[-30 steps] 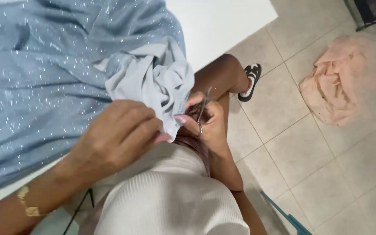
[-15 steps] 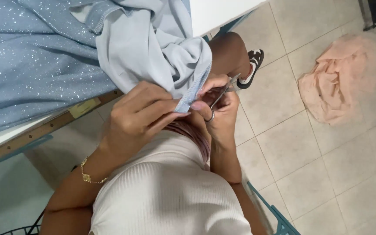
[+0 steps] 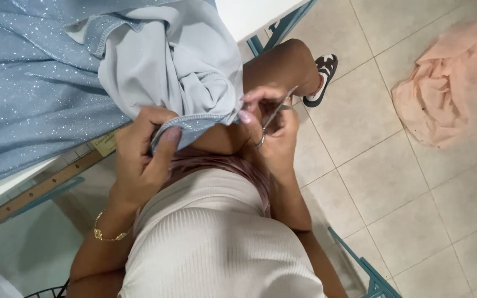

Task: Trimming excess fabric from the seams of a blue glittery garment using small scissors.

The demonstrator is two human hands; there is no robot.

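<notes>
left hand pinching blue fabric hem, right hand gripping scissors, peach cloth on floor

Pretty cramped around both hands: the grey-blue fabric piled up at 11 o'clock, the table edge blocked 12, and a bare knee sat right behind at 1. Open tiled floor ran from 3 to 5, with only a peach cloth lying at 2.
</notes>
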